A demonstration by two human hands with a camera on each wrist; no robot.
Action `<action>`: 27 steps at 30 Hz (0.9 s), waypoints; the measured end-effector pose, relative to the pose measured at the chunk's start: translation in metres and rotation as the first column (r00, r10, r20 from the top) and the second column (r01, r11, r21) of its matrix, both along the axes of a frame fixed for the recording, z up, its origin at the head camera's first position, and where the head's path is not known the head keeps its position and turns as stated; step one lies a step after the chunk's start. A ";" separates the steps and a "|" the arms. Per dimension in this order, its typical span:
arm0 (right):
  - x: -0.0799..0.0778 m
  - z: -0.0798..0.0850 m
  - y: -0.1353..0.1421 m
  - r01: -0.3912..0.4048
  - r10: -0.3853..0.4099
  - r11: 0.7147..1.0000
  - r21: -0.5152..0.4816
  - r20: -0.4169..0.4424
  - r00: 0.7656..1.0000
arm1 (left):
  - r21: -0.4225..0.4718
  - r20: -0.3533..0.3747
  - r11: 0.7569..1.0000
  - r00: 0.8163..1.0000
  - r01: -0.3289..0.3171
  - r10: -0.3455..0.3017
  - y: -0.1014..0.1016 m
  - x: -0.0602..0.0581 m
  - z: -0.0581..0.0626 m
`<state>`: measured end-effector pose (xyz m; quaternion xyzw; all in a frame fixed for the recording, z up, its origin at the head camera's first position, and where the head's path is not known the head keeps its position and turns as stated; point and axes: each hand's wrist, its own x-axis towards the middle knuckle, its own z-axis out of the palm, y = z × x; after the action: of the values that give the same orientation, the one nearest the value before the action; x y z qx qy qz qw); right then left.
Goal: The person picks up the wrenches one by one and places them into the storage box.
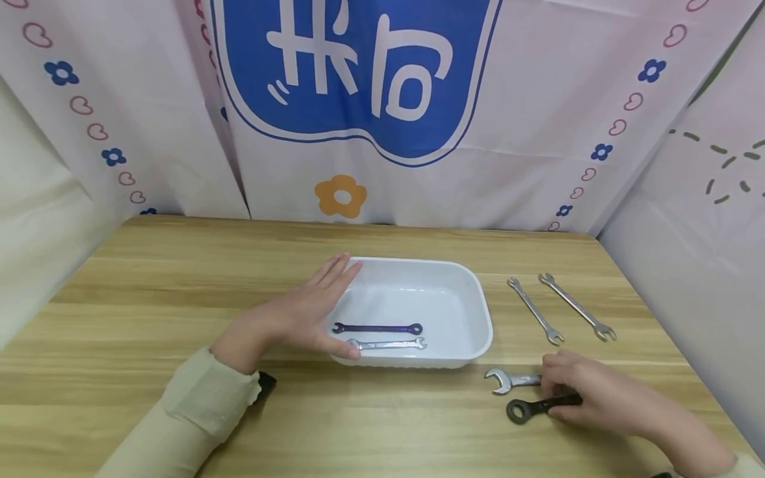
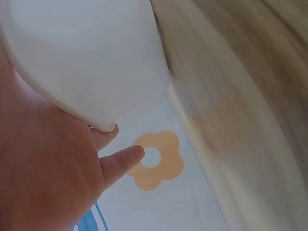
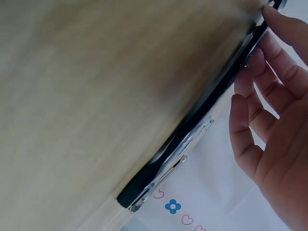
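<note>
My left hand (image 1: 301,318) rests on the left side of a white plastic tray (image 1: 485,318), fingers extended along the rim and thumb over the front edge. In the left wrist view, my palm (image 2: 53,163) lies against the tray wall (image 2: 96,62). Inside the tray lie a purple wrench (image 1: 379,328) and a silver wrench (image 1: 391,344), its left end partly behind my thumb. My right hand (image 1: 597,392) pinches a black wrench (image 1: 518,411), its ring end pointing left, low over the table. Right behind it, a larger silver wrench (image 1: 502,381) runs under my fingers.
Two silver open-ended wrenches (image 1: 534,311) (image 1: 576,307) lie side by side to the right of the tray. The wooden table (image 1: 149,318) ends at a printed cloth backdrop (image 1: 418,192), with cloth also hanging at the left and right.
</note>
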<state>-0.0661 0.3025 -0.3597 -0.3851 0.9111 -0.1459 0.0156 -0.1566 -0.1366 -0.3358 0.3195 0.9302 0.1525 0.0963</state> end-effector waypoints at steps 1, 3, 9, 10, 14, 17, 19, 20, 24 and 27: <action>-0.001 0.000 -0.001 0.002 -0.002 1.000 0.005 0.005 1.000 | 0.000 0.000 1.000 1.000 0.000 0.000 0.000 0.000 0.000; -0.001 0.000 -0.002 0.004 -0.004 1.000 0.007 0.016 1.000 | 0.003 0.003 1.000 1.000 -0.001 0.001 0.000 0.000 0.000; -0.003 0.001 -0.003 0.010 -0.010 1.000 -0.012 0.030 1.000 | 0.019 0.000 1.000 1.000 0.004 -0.004 -0.001 0.000 0.001; -0.004 0.002 -0.003 0.014 -0.014 1.000 -0.016 0.035 0.999 | 0.024 -0.001 1.000 1.000 0.007 -0.007 -0.001 0.000 0.001; -0.007 0.004 -0.002 0.017 -0.014 0.999 -0.038 0.083 0.996 | 0.034 -0.001 0.999 1.000 0.011 -0.011 -0.002 0.001 0.002; -0.009 0.006 -0.002 0.011 -0.005 0.999 -0.047 0.136 0.991 | 0.035 -0.001 0.999 1.000 0.011 -0.011 -0.003 0.001 0.002; -0.011 0.008 -0.002 0.005 0.003 0.999 -0.049 0.174 0.985 | 0.035 -0.001 0.999 1.000 0.013 -0.013 -0.003 0.000 0.001; -0.011 0.008 -0.002 0.004 0.006 0.999 -0.050 0.195 0.981 | 0.034 -0.001 0.999 1.000 0.014 -0.014 -0.003 0.000 0.001; -0.011 0.010 -0.001 0.010 0.006 0.998 -0.056 0.260 0.965 | 0.036 0.003 0.999 1.000 0.017 -0.017 -0.003 0.000 0.001; -0.011 0.010 -0.001 0.006 0.020 0.996 -0.087 0.303 0.953 | 0.032 0.011 0.999 1.000 0.012 -0.012 -0.003 0.000 0.000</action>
<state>-0.0771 0.3018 -0.3500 -0.3617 0.8894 -0.2425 0.1392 -0.1563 -0.1392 -0.3356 0.3258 0.9251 0.1688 0.0973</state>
